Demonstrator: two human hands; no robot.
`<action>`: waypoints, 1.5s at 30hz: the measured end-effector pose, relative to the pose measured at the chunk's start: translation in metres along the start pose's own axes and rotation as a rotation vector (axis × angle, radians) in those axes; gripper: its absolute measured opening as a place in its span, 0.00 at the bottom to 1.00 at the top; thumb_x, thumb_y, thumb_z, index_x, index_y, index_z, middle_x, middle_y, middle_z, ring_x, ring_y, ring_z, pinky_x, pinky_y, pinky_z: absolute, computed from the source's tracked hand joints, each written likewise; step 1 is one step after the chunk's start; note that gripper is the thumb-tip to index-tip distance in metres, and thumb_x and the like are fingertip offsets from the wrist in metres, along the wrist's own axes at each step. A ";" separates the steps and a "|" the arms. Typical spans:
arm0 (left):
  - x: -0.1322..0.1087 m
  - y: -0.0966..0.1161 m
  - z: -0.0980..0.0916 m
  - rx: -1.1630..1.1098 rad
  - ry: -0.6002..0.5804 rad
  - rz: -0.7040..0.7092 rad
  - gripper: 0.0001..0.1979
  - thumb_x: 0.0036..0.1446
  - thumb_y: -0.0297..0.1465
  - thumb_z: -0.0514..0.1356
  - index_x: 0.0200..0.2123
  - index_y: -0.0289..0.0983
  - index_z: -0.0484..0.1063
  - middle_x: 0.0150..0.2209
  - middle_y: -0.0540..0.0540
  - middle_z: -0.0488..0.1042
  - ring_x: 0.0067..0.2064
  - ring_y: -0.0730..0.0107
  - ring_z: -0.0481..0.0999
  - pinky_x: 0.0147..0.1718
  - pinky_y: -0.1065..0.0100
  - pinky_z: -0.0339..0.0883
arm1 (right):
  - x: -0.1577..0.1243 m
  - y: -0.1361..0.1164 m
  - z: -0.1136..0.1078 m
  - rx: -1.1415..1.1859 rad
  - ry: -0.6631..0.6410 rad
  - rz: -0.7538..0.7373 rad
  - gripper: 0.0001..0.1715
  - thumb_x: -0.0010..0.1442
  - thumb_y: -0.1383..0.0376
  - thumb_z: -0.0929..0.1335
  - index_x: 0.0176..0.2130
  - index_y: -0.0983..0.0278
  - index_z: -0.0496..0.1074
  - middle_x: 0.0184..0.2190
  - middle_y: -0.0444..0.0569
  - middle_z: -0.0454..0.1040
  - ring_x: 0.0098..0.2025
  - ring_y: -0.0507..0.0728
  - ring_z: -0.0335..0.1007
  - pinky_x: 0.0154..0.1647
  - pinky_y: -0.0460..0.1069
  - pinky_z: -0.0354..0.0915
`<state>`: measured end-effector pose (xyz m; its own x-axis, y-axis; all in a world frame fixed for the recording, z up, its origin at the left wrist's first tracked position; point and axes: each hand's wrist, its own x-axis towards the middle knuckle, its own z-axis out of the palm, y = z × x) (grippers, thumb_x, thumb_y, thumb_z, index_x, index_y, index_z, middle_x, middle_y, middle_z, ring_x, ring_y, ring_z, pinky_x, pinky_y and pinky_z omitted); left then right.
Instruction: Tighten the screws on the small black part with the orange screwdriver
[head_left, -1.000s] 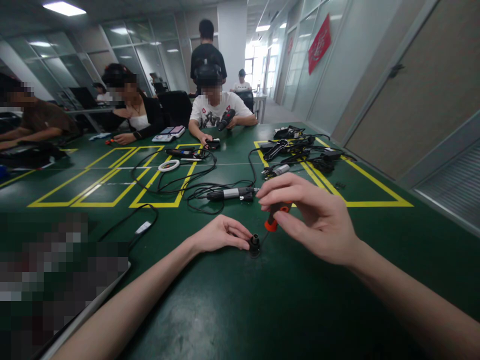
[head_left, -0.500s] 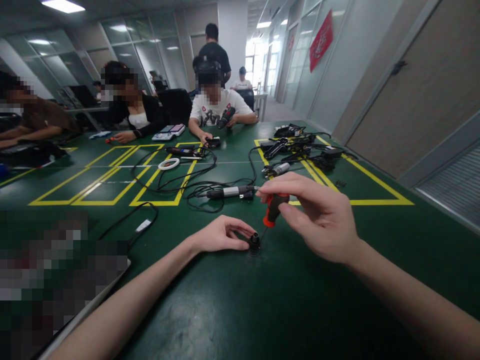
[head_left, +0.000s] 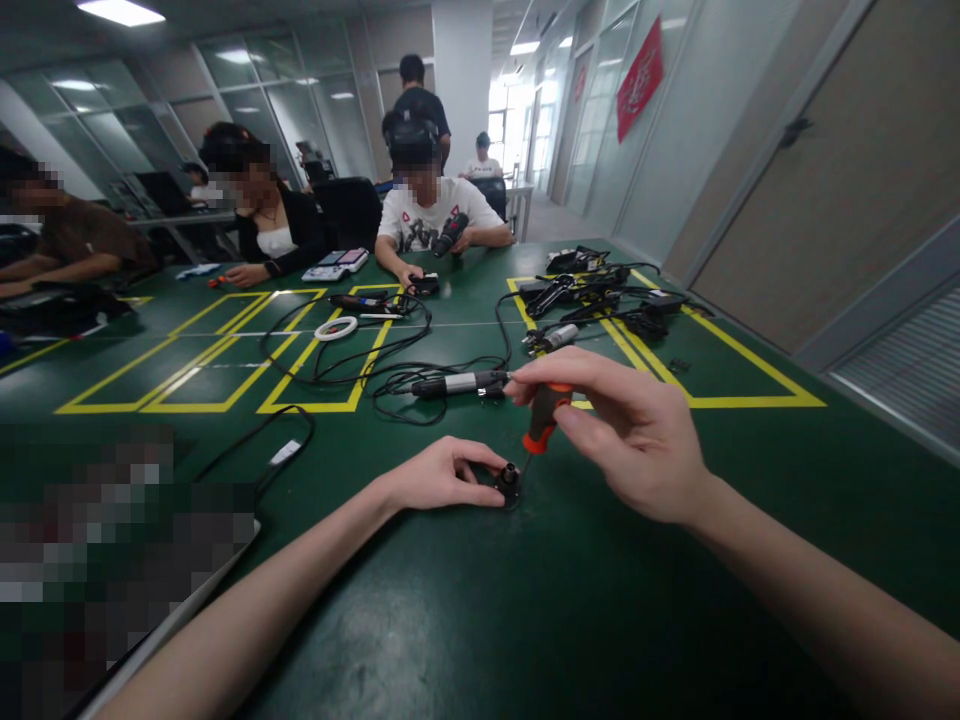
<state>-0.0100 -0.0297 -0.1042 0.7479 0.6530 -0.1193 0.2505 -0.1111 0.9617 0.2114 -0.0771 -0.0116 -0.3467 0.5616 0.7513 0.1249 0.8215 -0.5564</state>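
Green bench (head_left: 390, 620) is filling the foreground, carrying everything. Person in white shirt (head_left: 439, 210) is sitting across it, holding a dark drill (head_left: 450, 235). Right hand (head_left: 637, 430) is hanging above the bench, fingers curling partway, pinching the screwdriver's handle between thumb and the fingers opposite. Left hand (head_left: 439, 473) is resting on the bench, fingers closing to a narrow gap at the tips, holding the black part from its left. Grey-and-black power tool (head_left: 459, 385) is lying just beyond the hands, its cord looping beside it. Screwdriver (head_left: 538, 435) is tilting, handle leaning up and right, shaft running down-left toward the black part; can't tell if its tip is touching. White ring (head_left: 336, 328) is lying farther off, left. Black part (head_left: 508, 482) is standing on the bench at the left fingertips, thumb in front-left, forefinger behind-left, its right side facing the screwdriver shaft.
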 end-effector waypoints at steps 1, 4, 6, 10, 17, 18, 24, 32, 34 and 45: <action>0.000 0.000 0.001 0.007 0.008 0.008 0.23 0.50 0.38 0.74 0.47 0.33 0.82 0.45 0.42 0.83 0.36 0.72 0.78 0.36 0.72 0.73 | 0.000 0.000 0.001 -0.011 0.014 -0.003 0.21 0.67 0.73 0.67 0.54 0.57 0.79 0.45 0.50 0.78 0.43 0.57 0.75 0.43 0.53 0.74; 0.000 -0.001 0.006 0.010 0.042 0.012 0.23 0.47 0.36 0.76 0.46 0.33 0.81 0.43 0.44 0.82 0.33 0.74 0.76 0.34 0.72 0.71 | 0.001 -0.001 0.003 -0.064 0.072 -0.016 0.18 0.63 0.72 0.73 0.50 0.56 0.81 0.43 0.49 0.74 0.43 0.57 0.74 0.44 0.53 0.73; 0.001 -0.002 0.008 -0.005 0.078 0.019 0.23 0.45 0.36 0.77 0.44 0.33 0.80 0.41 0.45 0.81 0.34 0.73 0.77 0.34 0.72 0.71 | 0.002 -0.002 0.004 -0.081 0.089 -0.018 0.19 0.62 0.72 0.73 0.50 0.55 0.81 0.41 0.48 0.74 0.42 0.57 0.73 0.43 0.54 0.74; 0.001 -0.002 0.010 -0.015 0.103 0.035 0.23 0.45 0.36 0.77 0.43 0.33 0.78 0.40 0.46 0.80 0.35 0.73 0.76 0.33 0.72 0.69 | 0.000 0.000 0.003 -0.037 0.064 -0.003 0.24 0.66 0.74 0.67 0.56 0.55 0.78 0.43 0.50 0.79 0.44 0.58 0.76 0.44 0.55 0.74; -0.003 0.004 0.011 0.139 0.101 0.091 0.19 0.52 0.37 0.73 0.45 0.35 0.79 0.40 0.47 0.80 0.35 0.73 0.74 0.34 0.72 0.68 | 0.001 0.001 0.004 -0.010 0.089 -0.017 0.16 0.64 0.71 0.71 0.49 0.57 0.81 0.44 0.50 0.78 0.43 0.58 0.76 0.43 0.53 0.75; -0.003 0.005 0.012 0.149 0.096 0.094 0.18 0.53 0.37 0.73 0.45 0.35 0.79 0.40 0.47 0.80 0.35 0.73 0.75 0.34 0.72 0.68 | 0.002 0.000 0.004 -0.022 0.105 -0.021 0.15 0.63 0.71 0.73 0.48 0.57 0.82 0.43 0.50 0.77 0.42 0.57 0.75 0.42 0.53 0.74; -0.005 0.007 0.012 0.248 0.067 0.128 0.20 0.57 0.39 0.70 0.49 0.35 0.80 0.45 0.44 0.81 0.39 0.69 0.76 0.35 0.72 0.68 | 0.001 0.001 0.004 -0.030 0.084 0.002 0.20 0.67 0.72 0.68 0.55 0.58 0.78 0.42 0.50 0.80 0.43 0.57 0.77 0.44 0.53 0.75; -0.006 0.003 0.014 0.231 0.144 0.106 0.22 0.51 0.37 0.73 0.47 0.36 0.76 0.43 0.46 0.79 0.34 0.72 0.74 0.32 0.72 0.69 | 0.003 0.001 0.002 -0.050 0.054 -0.028 0.14 0.63 0.69 0.73 0.49 0.59 0.79 0.44 0.52 0.79 0.43 0.58 0.76 0.43 0.54 0.76; -0.006 0.002 0.014 0.244 0.141 0.109 0.20 0.52 0.37 0.73 0.46 0.36 0.76 0.43 0.47 0.79 0.33 0.73 0.73 0.32 0.72 0.69 | 0.004 -0.001 0.002 -0.078 0.072 -0.042 0.13 0.62 0.69 0.73 0.48 0.60 0.80 0.41 0.51 0.78 0.42 0.58 0.76 0.42 0.54 0.76; -0.007 0.003 0.016 0.265 0.120 0.139 0.18 0.56 0.35 0.70 0.48 0.35 0.79 0.44 0.45 0.80 0.36 0.71 0.75 0.34 0.72 0.68 | 0.004 -0.003 -0.001 -0.097 0.010 -0.056 0.13 0.64 0.70 0.72 0.48 0.60 0.80 0.43 0.51 0.79 0.44 0.57 0.77 0.45 0.53 0.75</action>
<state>-0.0046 -0.0468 -0.1045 0.7124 0.6997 0.0535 0.3145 -0.3865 0.8670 0.2109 -0.0772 -0.0068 -0.3466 0.5149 0.7841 0.1948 0.8572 -0.4768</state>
